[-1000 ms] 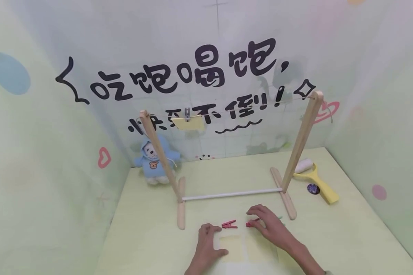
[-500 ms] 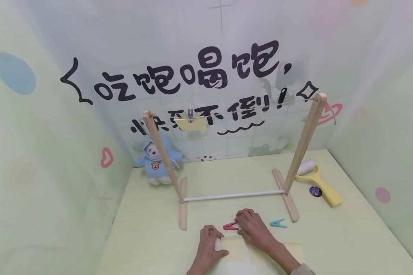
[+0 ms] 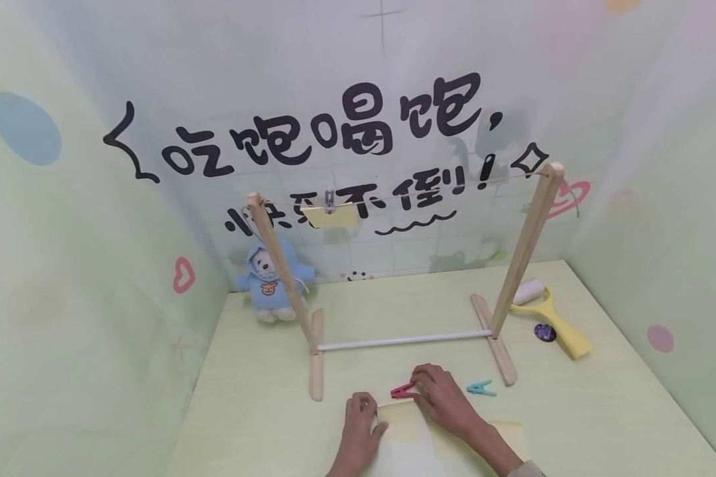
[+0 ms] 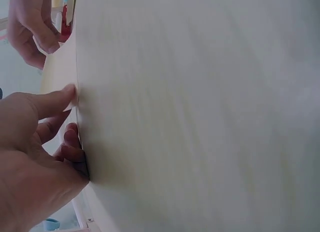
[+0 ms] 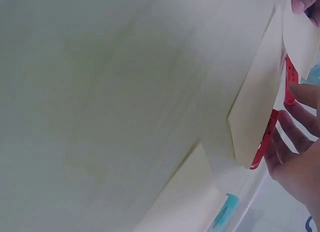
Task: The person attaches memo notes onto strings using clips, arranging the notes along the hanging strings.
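My left hand (image 3: 360, 427) pinches the left edge of a pale yellow sticky note (image 3: 401, 412), which is tilted up a little from the table. In the left wrist view the thumb lies on this paper (image 4: 60, 66). My right hand (image 3: 444, 397) pinches the handle end of a small red clothespin (image 3: 402, 391) just beyond the note. Another red clothespin (image 5: 265, 139) shows in the right wrist view, beside a second sticky note (image 5: 257, 101); in the head view my right hand hides it. To the right lies a teal clothespin (image 3: 481, 388) above a third note (image 3: 510, 437).
Behind the hands stands a wooden frame (image 3: 528, 255) with a string across its top. A grey clip (image 3: 329, 201) holds a yellow note (image 3: 340, 217) on the string. A blue-hooded plush bear (image 3: 268, 285) sits back left; a yellow lint roller (image 3: 563, 331) lies right.
My right hand has moved left from the second red clothespin to the first and taken hold of it. The left hand has raised its note, which lay flat earlier.
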Available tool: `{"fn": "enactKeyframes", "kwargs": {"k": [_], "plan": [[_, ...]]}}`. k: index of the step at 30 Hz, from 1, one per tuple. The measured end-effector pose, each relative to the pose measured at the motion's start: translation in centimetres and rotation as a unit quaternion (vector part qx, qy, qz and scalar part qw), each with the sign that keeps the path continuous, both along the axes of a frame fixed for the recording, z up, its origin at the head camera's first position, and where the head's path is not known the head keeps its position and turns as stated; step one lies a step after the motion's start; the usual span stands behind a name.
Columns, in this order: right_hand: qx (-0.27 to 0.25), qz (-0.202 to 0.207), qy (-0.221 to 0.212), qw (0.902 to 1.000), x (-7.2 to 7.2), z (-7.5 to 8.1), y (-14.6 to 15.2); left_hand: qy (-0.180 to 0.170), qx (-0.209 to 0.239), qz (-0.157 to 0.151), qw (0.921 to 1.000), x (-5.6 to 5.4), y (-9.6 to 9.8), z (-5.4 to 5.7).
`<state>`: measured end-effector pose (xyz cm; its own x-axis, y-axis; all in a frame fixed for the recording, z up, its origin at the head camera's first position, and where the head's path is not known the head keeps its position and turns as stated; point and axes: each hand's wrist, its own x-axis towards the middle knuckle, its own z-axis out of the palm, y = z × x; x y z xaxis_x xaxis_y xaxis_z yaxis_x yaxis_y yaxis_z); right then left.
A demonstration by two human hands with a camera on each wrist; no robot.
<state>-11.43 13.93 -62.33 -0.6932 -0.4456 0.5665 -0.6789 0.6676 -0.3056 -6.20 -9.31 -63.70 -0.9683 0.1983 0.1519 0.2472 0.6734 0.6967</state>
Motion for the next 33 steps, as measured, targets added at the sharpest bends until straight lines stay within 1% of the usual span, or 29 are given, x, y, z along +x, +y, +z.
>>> {"fn": "enactKeyframes", "kwargs": {"k": [2, 3, 4, 5, 7, 8, 9, 10, 11, 12, 13, 14, 15, 17, 18, 19, 20, 22, 23, 24, 25, 27, 29, 31, 33], "plan": [[-0.022, -0.001, -0.019, 0.9996, 0.3, 0.4, 0.0, -0.019, -0.004, 0.005, 0.9998, 0.2, 0.1, 0.4], [-0.034, 0.001, -0.037, 0.9987, 0.4, 0.5, 0.1, -0.026, -0.007, 0.006, 0.9996, 0.3, 0.1, 0.7], [-0.049, 0.004, -0.061, 0.9969, 0.5, 0.7, 0.1, -0.039, -0.007, 0.008, 0.9992, 0.3, 0.2, 0.9], [-0.069, 0.009, -0.095, 0.9931, 0.6, 1.0, 0.2, -0.042, -0.007, 0.009, 0.999, 0.4, 0.2, 1.1], [-0.114, 0.019, -0.167, 0.979, 0.7, 1.5, 0.4, -0.059, -0.001, 0.014, 0.9982, 0.5, 0.3, 1.5], [-0.137, 0.024, -0.199, 0.97, 0.7, 1.8, 0.6, -0.059, 0.003, 0.016, 0.9981, 0.5, 0.4, 1.6], [-0.159, 0.03, -0.228, 0.9602, 0.6, 2.0, 0.7, -0.068, 0.015, 0.017, 0.9974, 0.5, 0.4, 1.8], [-0.179, 0.04, -0.248, 0.9514, 0.6, 2.3, 0.9, -0.078, 0.029, 0.017, 0.9963, 0.5, 0.3, 1.9], [-0.196, 0.049, -0.264, 0.9432, 0.5, 2.7, 1.1, -0.081, 0.043, 0.016, 0.9956, 0.4, 0.3, 1.9], [-0.203, 0.055, -0.264, 0.9414, 0.4, 3.2, 1.2, -0.088, 0.059, 0.015, 0.9943, 0.3, 0.3, 2.0], [-0.206, 0.062, -0.256, 0.9424, 0.2, 3.7, 1.4, -0.084, 0.072, 0.013, 0.9938, 0.1, 0.3, 1.9], [-0.206, 0.066, -0.245, 0.9452, 0.0, 4.4, 1.5, -0.077, 0.085, 0.015, 0.9933, -0.1, 0.2, 1.7], [-0.203, 0.069, -0.232, 0.9489, -0.3, 5.2, 1.7, -0.078, 0.096, 0.019, 0.9922, -0.4, 0.2, 1.4], [-0.192, 0.066, -0.202, 0.958, -1.0, 7.0, 2.1, -0.059, 0.109, 0.032, 0.9918, -1.0, 0.1, 0.8], [-0.185, 0.062, -0.187, 0.9629, -1.3, 7.9, 2.3, -0.049, 0.118, 0.044, 0.9909, -1.4, 0.1, 0.7], [-0.18, 0.059, -0.179, 0.9656, -1.6, 8.9, 2.6, -0.035, 0.124, 0.051, 0.9904, -1.6, 0.1, 1.0], [-0.174, 0.054, -0.174, 0.9678, -1.8, 10.0, 2.8, -0.027, 0.133, 0.059, 0.989, -1.8, 0.1, 1.5], [-0.164, 0.05, -0.164, 0.9715, -2.2, 11.8, 3.4, -0.018, 0.155, 0.066, 0.9855, -2.1, 0.2, 3.5], [-0.158, 0.048, -0.158, 0.9736, -2.4, 12.7, 3.7, -0.015, 0.166, 0.068, 0.9836, -2.2, 0.2, 4.6], [-0.155, 0.049, -0.153, 0.9747, -2.5, 13.6, 3.9, -0.012, 0.176, 0.07, 0.9817, -2.3, 0.3, 5.9], [-0.151, 0.05, -0.144, 0.9768, -2.7, 14.5, 4.1, -0.016, 0.183, 0.072, 0.9804, -2.6, 0.4, 7.2], [-0.143, 0.055, -0.122, 0.9807, -3.1, 16.3, 4.4, -0.02, 0.198, 0.08, 0.9766, -3.3, 0.4, 9.0], [-0.14, 0.063, -0.093, 0.9836, -3.4, 18.3, 4.6, -0.015, 0.202, 0.085, 0.9755, -4.2, 0.5, 10.8], [-0.142, 0.075, -0.064, 0.985, -3.6, 20.6, 4.5, 0.001, 0.202, 0.084, 0.9758, -5.3, 0.6, 12.6], [-0.149, 0.089, -0.04, 0.984, -3.7, 23.1, 4.4, 0.028, 0.202, 0.076, 0.9761, -6.4, 0.8, 14.5]]}}
